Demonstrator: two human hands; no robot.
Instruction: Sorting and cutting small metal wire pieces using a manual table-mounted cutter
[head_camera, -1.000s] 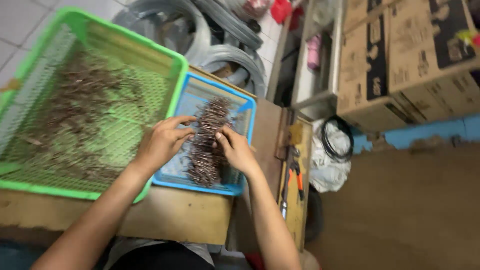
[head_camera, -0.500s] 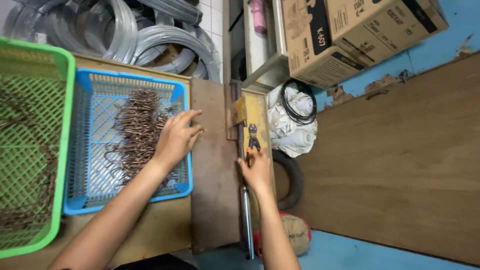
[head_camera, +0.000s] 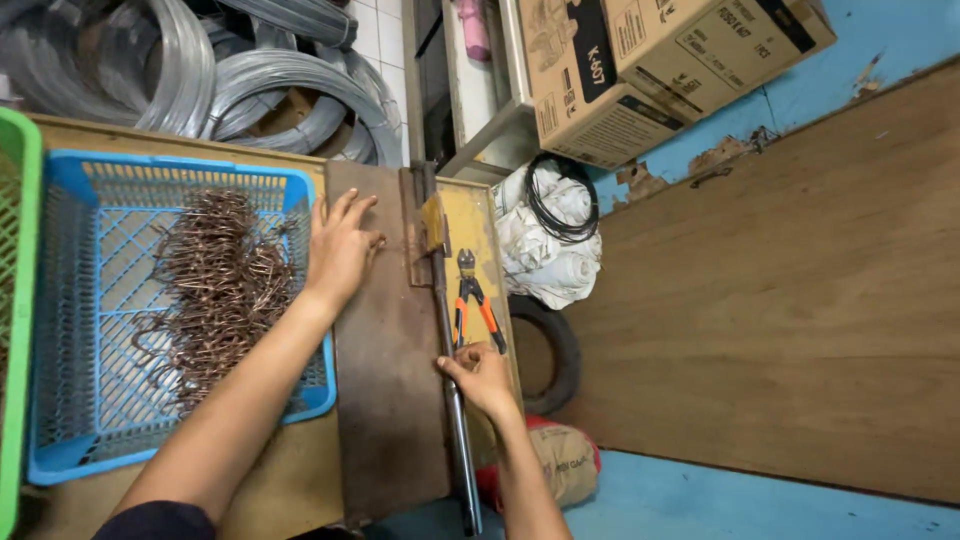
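The right hand (head_camera: 483, 377) has its fingers curled around a long grey metal bar (head_camera: 452, 380) that runs along the edge of a dark steel plate (head_camera: 385, 400) — a grasp, thumb pressed to the bar's near side. Just beyond those fingertips lies a pair of orange-handled cutters (head_camera: 473, 300), apart from the hand, resting on a yellow-painted strip (head_camera: 480, 225) of the bench.

The left hand (head_camera: 340, 250) lies flat on the plate's far end, fingers spread and released, holding nothing. Its wrist crosses the rim of a blue plastic basket (head_camera: 70, 330), and just behind the palm sits a heap of rusty brown bent wire pieces (head_camera: 220, 280) inside that basket. A yellowish hinge block (head_camera: 432, 222) stands just past the left fingertips, between the two hands.

Farther out — the edge of a green basket (head_camera: 14, 300) beside the blue one, both on the wooden surface (head_camera: 290, 480). Beyond the left hand, coils of grey wire (head_camera: 200, 80) are stacked. Beyond the right, cardboard boxes (head_camera: 650, 60), a white cloth bundle (head_camera: 555, 245) with a black cable loop on it, and a small tyre (head_camera: 550, 350) on the floor.
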